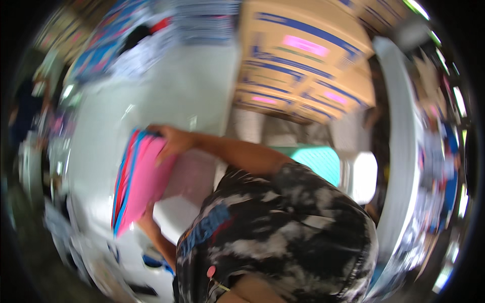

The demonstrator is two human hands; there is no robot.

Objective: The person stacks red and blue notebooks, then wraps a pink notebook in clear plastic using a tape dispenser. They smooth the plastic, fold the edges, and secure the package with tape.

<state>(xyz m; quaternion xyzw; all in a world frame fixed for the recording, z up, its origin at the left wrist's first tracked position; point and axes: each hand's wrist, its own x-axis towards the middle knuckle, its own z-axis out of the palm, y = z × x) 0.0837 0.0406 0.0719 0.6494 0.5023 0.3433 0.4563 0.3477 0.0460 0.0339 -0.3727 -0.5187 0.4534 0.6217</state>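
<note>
One pink, blue-edged stack (146, 169), left of frame centre, long axis steep, between right hand (174, 141) above and left hand (146, 216) below, both clamped on it.

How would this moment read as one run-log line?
left hand: holding pink-blue-red stack | right hand: holding same stack | table: pale, glossy | cardboard boxes: stacked

A stack of folded pieces (146, 174) is bright pink on its broad face, with blue and red stripes along its edge. Around the stack I see, from afar, a pale grey-white table (103, 113). Right of the stack: a black shirt (303, 227) mottled grey-white, with blue lettering (204, 230); a turquoise plastic surface (323, 164); tan cartons (283, 58) with dark blue bands and hot-pink labels (306, 45).
</note>
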